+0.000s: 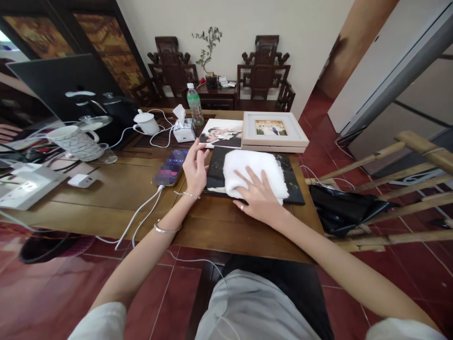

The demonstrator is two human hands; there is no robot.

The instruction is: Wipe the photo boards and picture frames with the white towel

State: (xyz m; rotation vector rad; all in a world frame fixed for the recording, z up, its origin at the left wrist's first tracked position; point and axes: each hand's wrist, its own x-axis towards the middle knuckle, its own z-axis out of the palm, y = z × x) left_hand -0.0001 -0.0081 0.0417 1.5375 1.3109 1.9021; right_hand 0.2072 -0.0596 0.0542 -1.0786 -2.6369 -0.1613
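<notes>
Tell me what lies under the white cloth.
Under the cloth lies a dark, flat panel; its left and right ends show, with a pale patch at the lower left. The panel's middle is covered, so that surface cannot be seen.

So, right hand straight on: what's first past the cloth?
First, beyond the cloth, a bare strip of the black panel; then likely the photo. Depth is unclear, so the right hand might pass above both.

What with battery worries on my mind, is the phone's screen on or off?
On: the phone shows light digits on its screen; a white cable meets its near end.
</notes>
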